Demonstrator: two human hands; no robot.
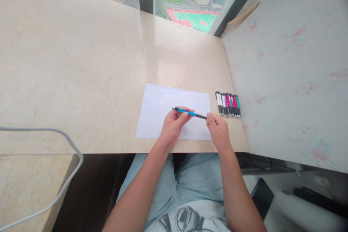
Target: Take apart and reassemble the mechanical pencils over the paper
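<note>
A blue pen (191, 113) with a black grip section is held between my two hands above a white sheet of paper (152, 116). My left hand (175, 121) is closed on its blue barrel, with the clicker end pointing left past the fingers. At the other end, my right hand (218, 127) pinches the tip, which the fingers hide. Right of the paper lies a row of several pens (227, 105) side by side, in white, purple, pink and green with black grips.
The pale stone-patterned desk (81, 69) meets a window (195, 0) at the back. A flowered wall (293, 69) rises close on the right. A grey cable (73, 145) loops over the desk's left front edge.
</note>
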